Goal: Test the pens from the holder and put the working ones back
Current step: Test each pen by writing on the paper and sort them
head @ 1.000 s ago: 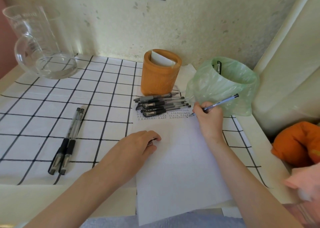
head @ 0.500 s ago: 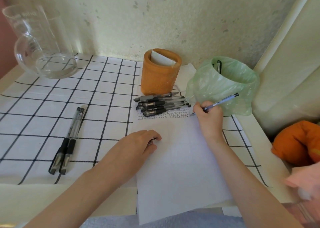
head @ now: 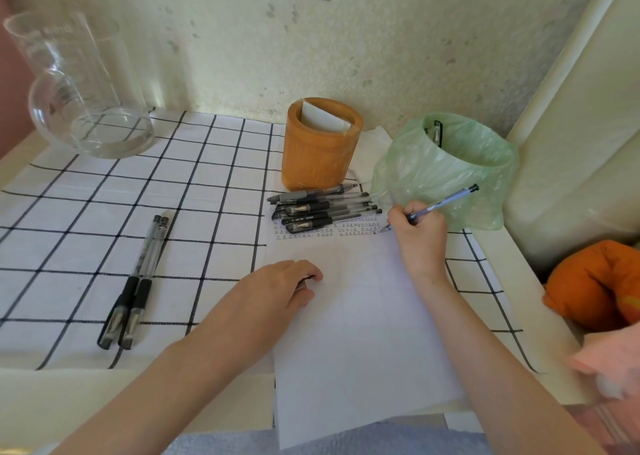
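My right hand (head: 417, 238) grips a blue pen (head: 446, 201), its tip touching the white paper sheet (head: 353, 333) at the right end of rows of small test marks (head: 325, 229). My left hand (head: 277, 295) rests curled on the sheet's left side with a small dark thing under its fingers; what it is stays hidden. Several black pens (head: 322, 208) lie in a pile across the top of the sheet. Behind them stands the orange pen holder (head: 320, 146) with a white card inside. Two more black pens (head: 136, 281) lie side by side on the checked cloth at the left.
A green plastic bag (head: 446, 167) over a small bin stands right of the holder, with a pen clip showing inside. A glass jug (head: 76, 87) sits at the back left. An orange cushion (head: 595, 285) lies off the table's right edge. The wall is close behind.
The pen tip has made slight writing strokes at the same spot on the sheet. My left hand has not moved.
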